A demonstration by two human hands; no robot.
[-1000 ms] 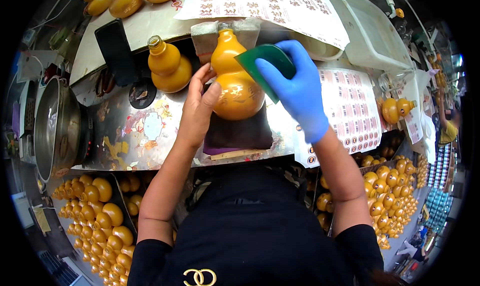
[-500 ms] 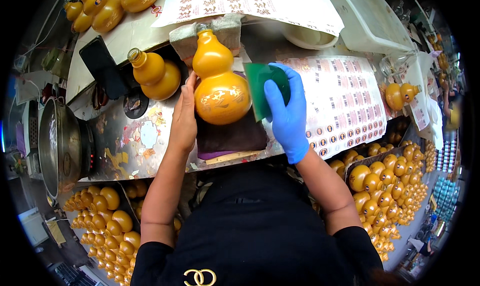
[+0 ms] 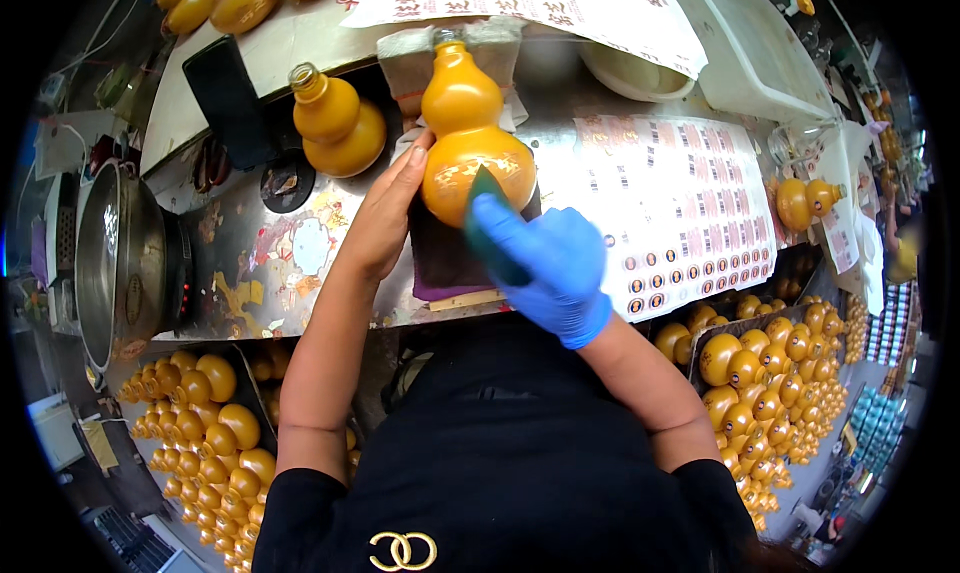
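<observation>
On the left, a round, grey metal pan is standing at the end of a stained metal table. Next, an upright, black rectangular phone is standing near a glossy mustard-yellow, gourd-shaped bottle. We are resting our bare left hand, fingers nearly straight and partly hidden, against the left side of a second yellow gourd bottle, its neck lying before a folded grey cloth. Our blue-gloved right hand is gripping a flat green scraper with curled fingers, its blurred tip overlapping the lower bulb. Further right, a white sheet of printed labels is lying flat.
</observation>
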